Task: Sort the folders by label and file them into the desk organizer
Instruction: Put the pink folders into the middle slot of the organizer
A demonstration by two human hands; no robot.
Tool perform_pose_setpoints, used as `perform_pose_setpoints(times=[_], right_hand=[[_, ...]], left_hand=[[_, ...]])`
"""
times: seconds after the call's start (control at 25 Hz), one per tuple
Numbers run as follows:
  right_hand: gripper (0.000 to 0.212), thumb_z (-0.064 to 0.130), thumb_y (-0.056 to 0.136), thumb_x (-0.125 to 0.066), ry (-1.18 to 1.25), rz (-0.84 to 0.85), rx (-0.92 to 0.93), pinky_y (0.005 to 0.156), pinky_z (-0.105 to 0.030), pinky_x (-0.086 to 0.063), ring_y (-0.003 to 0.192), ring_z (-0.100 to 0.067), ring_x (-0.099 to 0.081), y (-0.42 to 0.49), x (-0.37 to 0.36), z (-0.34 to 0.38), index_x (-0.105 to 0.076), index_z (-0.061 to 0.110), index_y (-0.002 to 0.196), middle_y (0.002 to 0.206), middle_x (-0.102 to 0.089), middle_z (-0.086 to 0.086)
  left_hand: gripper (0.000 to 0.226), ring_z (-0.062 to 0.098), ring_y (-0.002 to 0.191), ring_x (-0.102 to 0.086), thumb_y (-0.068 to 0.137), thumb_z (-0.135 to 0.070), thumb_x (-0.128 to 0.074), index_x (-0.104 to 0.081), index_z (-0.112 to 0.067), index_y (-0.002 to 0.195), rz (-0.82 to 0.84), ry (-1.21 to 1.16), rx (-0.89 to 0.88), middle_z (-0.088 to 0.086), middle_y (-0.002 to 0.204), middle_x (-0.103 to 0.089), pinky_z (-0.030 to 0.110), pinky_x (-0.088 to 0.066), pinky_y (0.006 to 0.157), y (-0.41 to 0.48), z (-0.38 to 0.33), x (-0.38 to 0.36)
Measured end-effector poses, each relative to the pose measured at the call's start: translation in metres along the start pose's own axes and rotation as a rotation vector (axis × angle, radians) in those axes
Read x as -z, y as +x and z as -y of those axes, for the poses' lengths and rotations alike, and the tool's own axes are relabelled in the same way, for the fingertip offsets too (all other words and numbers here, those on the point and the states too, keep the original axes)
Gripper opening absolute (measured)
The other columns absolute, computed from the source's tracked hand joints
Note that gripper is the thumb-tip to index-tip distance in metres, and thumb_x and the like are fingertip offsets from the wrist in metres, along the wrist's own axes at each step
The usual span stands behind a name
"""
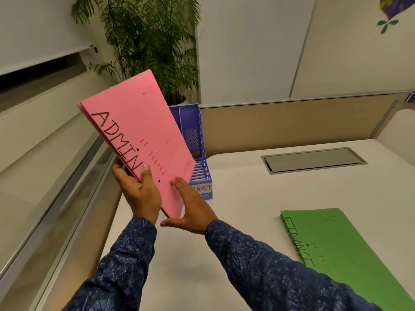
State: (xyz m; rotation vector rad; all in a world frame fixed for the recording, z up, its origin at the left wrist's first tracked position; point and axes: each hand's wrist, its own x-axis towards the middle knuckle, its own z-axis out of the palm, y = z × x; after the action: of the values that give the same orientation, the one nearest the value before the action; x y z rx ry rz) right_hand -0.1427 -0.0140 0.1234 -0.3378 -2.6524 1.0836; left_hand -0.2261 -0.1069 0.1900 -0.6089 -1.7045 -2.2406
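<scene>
A pink folder [139, 135] marked ADMIN is held tilted in the air above the desk's left side. My left hand [140, 191] grips its lower left edge, thumb on the front. My right hand [190, 207] touches the folder's bottom corner with straight fingers, thumb under the lower edge. Behind the folder stands a purple desk organizer [197, 153], partly hidden; its visible right compartment carries a FINANCE label [203, 188]. A green folder [343, 252] marked FINANCE lies flat on the desk at the lower right.
The white desk [235, 221] has a metal cable hatch [314, 161] at the back right. A beige partition [292, 124] bounds the back, a glass-edged divider [74, 194] the left. A potted palm [146, 41] stands behind the organizer.
</scene>
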Motion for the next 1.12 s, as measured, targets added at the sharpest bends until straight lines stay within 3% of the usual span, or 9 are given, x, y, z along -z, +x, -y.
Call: perform_pose_setpoints(times=[0.16, 0.36, 0.52, 0.64, 0.8, 0.92, 1.04, 1.12], right_hand=[[0.102, 0.038, 0.078, -0.08, 0.001, -0.016, -0.018, 0.115, -0.048, -0.035, 0.146, -0.022, -0.028, 0.018, -0.001, 0.0, -0.015, 0.024, 0.154, 0.163, -0.019, 0.003], [0.086, 0.029, 0.085, -0.075, -0.001, -0.023, -0.026, 0.102, -0.052, -0.049, 0.135, -0.028, -0.043, 0.037, -0.004, -0.004, -0.021, 0.025, 0.151, 0.156, -0.033, 0.0], [0.082, 0.023, 0.087, -0.072, -0.014, -0.019, -0.028, 0.1, -0.051, -0.051, 0.131, -0.029, -0.047, 0.05, -0.007, -0.016, -0.021, 0.025, 0.151, 0.153, -0.037, -0.003], [0.081, 0.017, 0.087, -0.07, -0.013, -0.029, -0.036, 0.101, -0.048, -0.051, 0.129, -0.028, -0.049, 0.062, -0.007, -0.025, -0.02, 0.025, 0.151, 0.151, -0.039, -0.005], [0.08, 0.014, 0.089, -0.067, -0.013, -0.032, -0.064, 0.108, -0.043, -0.042, 0.134, -0.027, -0.043, 0.08, -0.005, -0.042, -0.02, 0.022, 0.153, 0.153, -0.036, -0.006], [0.08, 0.01, 0.088, -0.066, -0.016, -0.034, -0.091, 0.11, -0.041, -0.038, 0.135, -0.027, -0.041, 0.091, -0.005, -0.056, -0.021, 0.02, 0.154, 0.152, -0.037, -0.007], [0.08, 0.01, 0.088, -0.066, -0.033, -0.019, -0.108, 0.109, -0.042, -0.04, 0.133, -0.028, -0.042, 0.099, -0.006, -0.067, -0.022, 0.022, 0.154, 0.151, -0.038, -0.008], [0.08, 0.01, 0.087, -0.067, -0.046, -0.009, -0.115, 0.104, -0.046, -0.046, 0.127, -0.029, -0.048, 0.105, -0.006, -0.073, -0.023, 0.023, 0.153, 0.147, -0.042, -0.008]], left_hand=[[0.049, 0.011, 0.12, -0.057, 0.095, -0.003, -0.051, -0.031, -0.01, 0.139, -0.05, -0.009, -0.066, 0.007, 0.132, -0.05, 0.016, -0.05, 0.09, 0.02, 0.004, -0.012], [0.055, 0.016, 0.123, -0.055, 0.092, 0.004, -0.05, -0.03, -0.025, 0.134, -0.018, 0.02, -0.091, 0.01, 0.137, -0.047, 0.018, -0.052, 0.089, 0.029, 0.007, -0.021], [0.057, 0.008, 0.12, -0.057, 0.088, 0.011, -0.048, -0.028, -0.009, 0.137, 0.007, 0.069, -0.063, 0.01, 0.136, -0.047, 0.016, -0.052, 0.089, 0.041, 0.014, -0.025], [0.066, 0.018, 0.123, -0.055, 0.085, 0.013, -0.048, -0.023, -0.007, 0.142, 0.058, 0.117, -0.07, 0.014, 0.139, -0.046, 0.025, -0.054, 0.093, 0.06, 0.016, -0.03], [0.081, 0.018, 0.117, -0.058, 0.082, 0.007, -0.052, -0.012, -0.012, 0.15, 0.124, 0.241, -0.166, 0.009, 0.136, -0.049, 0.026, -0.056, 0.089, 0.088, 0.022, -0.04], [0.086, 0.024, 0.12, -0.057, 0.08, 0.001, -0.055, -0.01, -0.021, 0.151, 0.189, 0.3, -0.184, 0.01, 0.143, -0.045, 0.035, -0.058, 0.089, 0.106, 0.032, -0.043], [0.09, 0.016, 0.113, -0.061, 0.079, -0.001, -0.059, -0.01, -0.025, 0.151, 0.206, 0.401, -0.21, 0.005, 0.14, -0.048, 0.036, -0.06, 0.083, 0.111, 0.04, -0.046], [0.093, 0.016, 0.113, -0.06, 0.077, -0.004, -0.062, -0.009, -0.026, 0.151, 0.202, 0.498, -0.237, 0.004, 0.139, -0.049, 0.038, -0.057, 0.089, 0.109, 0.045, -0.052]])
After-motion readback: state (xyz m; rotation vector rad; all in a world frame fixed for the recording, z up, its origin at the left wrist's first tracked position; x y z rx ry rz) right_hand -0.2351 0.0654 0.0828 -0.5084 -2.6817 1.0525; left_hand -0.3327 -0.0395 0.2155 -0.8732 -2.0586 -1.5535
